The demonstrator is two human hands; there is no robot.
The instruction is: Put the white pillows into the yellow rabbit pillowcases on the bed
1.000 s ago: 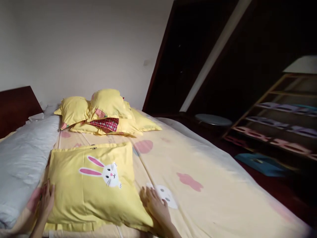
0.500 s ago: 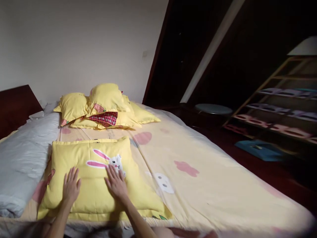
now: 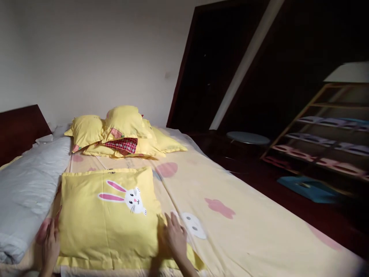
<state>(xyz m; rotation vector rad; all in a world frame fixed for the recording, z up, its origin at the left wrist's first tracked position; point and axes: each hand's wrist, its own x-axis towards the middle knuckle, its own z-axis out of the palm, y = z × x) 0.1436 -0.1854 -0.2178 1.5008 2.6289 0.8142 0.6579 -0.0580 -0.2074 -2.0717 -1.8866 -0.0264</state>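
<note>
A yellow pillow [image 3: 121, 227] with a white rabbit face and pink ears lies flat on the bed in front of me. My left hand [image 3: 51, 244] is at its left edge, fingers stretched upward along the side. At the right edge is my right hand [image 3: 176, 236], open, with fingers apart and the tips against the pillow's side. Both hands seem to touch the pillow from opposite sides, and neither visibly grips the cloth. Part of the left hand's fingers is in shadow.
Behind it, several yellow pillows [image 3: 123, 119] are heaped with a red checked cloth [image 3: 125, 145]. A grey-white quilt [image 3: 31, 184] runs along the left, by the dark headboard [image 3: 24, 125]. Right of the bed [image 3: 253, 227] stand a round stool [image 3: 248, 137] and a slipper rack [image 3: 323, 132].
My hands have moved apart from the top of the pillow to its left and right edges. The rabbit face is now uncovered, and the view has tilted slightly upward.
</note>
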